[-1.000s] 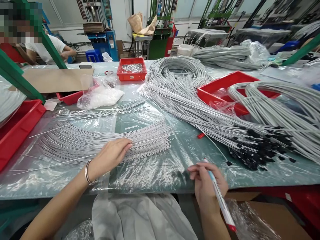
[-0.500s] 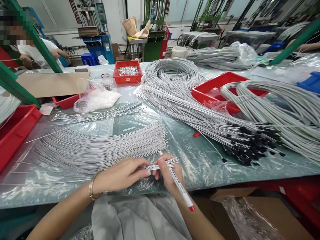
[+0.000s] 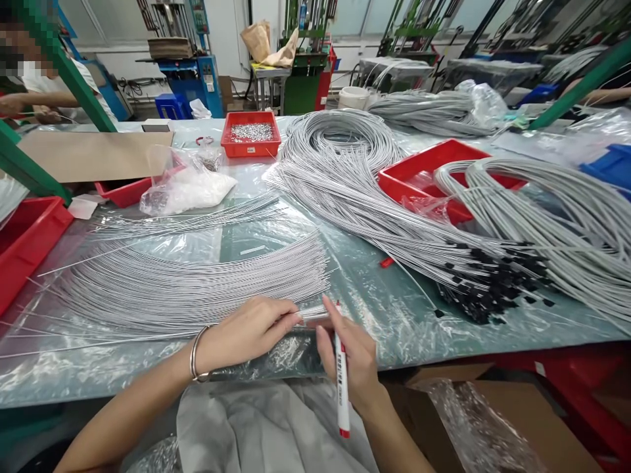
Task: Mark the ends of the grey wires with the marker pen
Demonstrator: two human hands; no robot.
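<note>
Close to the table's front edge, my left hand (image 3: 249,332) is closed on the ends of a few thin grey wires (image 3: 315,314). My right hand (image 3: 357,358) grips a white marker pen (image 3: 342,387) with red ends, its red tip upward. The right forefinger reaches toward the wire ends, and whether it touches them is hard to tell. Behind my left hand a broad fan of grey wires (image 3: 207,282) lies across the plastic-covered table (image 3: 394,322), cut ends to the right.
A thick wire bundle with black ends (image 3: 493,282) curves across the right side, beside a red tray (image 3: 438,167). A red bin of small metal parts (image 3: 251,133) stands at the back. Left of it lies a white plastic bag (image 3: 187,190). A co-worker (image 3: 59,85) is at far left.
The marker has swung more upright in my right hand, its tip moving away from the wire ends. My right fingers have loosened from the wires and the forefinger extends. The left hand rose slightly.
</note>
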